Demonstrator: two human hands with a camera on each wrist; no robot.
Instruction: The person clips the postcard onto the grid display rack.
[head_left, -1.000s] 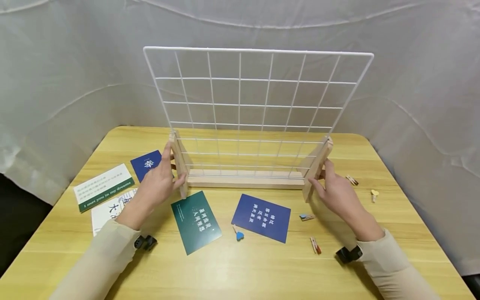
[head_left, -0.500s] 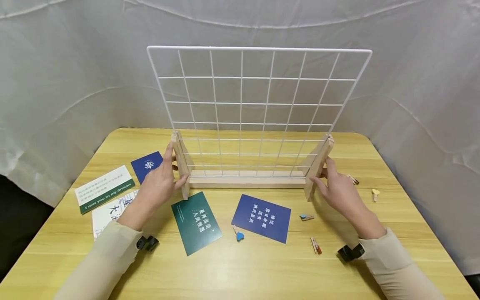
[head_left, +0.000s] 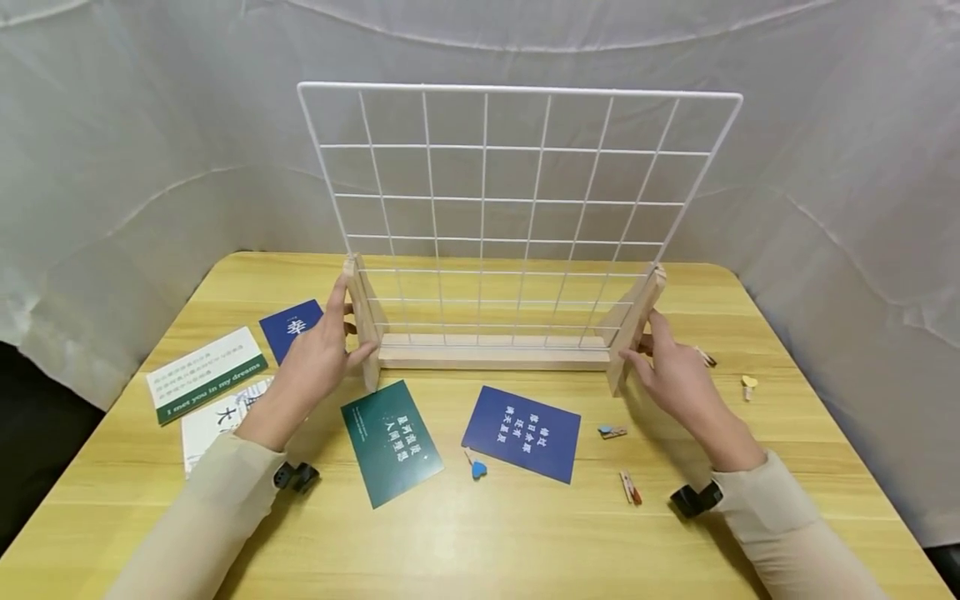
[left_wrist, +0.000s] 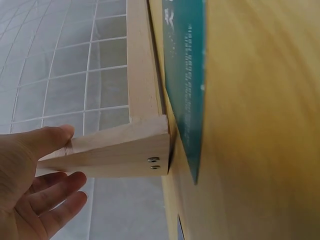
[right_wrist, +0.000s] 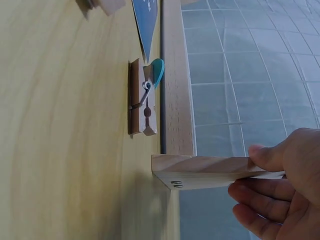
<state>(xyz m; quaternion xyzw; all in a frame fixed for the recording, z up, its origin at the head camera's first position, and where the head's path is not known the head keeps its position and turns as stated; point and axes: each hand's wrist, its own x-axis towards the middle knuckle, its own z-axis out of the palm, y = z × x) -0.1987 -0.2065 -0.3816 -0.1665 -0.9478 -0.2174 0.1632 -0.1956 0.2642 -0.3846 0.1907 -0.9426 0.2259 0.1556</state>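
Note:
A white wire grid [head_left: 517, 150] stands upright in a wooden stand [head_left: 495, 360] on the table. In the head view my left hand [head_left: 315, 358] holds the stand's left side piece [head_left: 363, 333], thumb on its front edge. My right hand [head_left: 678, 379] grips the right side piece [head_left: 637, 329] the same way. The left wrist view shows the thumb against the wooden side piece [left_wrist: 120, 155], other fingers behind it. In the right wrist view, thumb and fingers lie on either side of the matching piece [right_wrist: 210, 167].
A green card [head_left: 392, 444] and a blue card [head_left: 521, 433] lie before the stand. Further cards, including a white-and-green one [head_left: 206, 375], lie at left. Small clothespins lie about: a blue-heart one [head_left: 478, 469], a red one [head_left: 630, 488] and a yellow-heart one [head_left: 748, 387].
The grid and stand have shifted slightly away from me, with both hands still on the side pieces. The cards and clothespins stay in place on the table.

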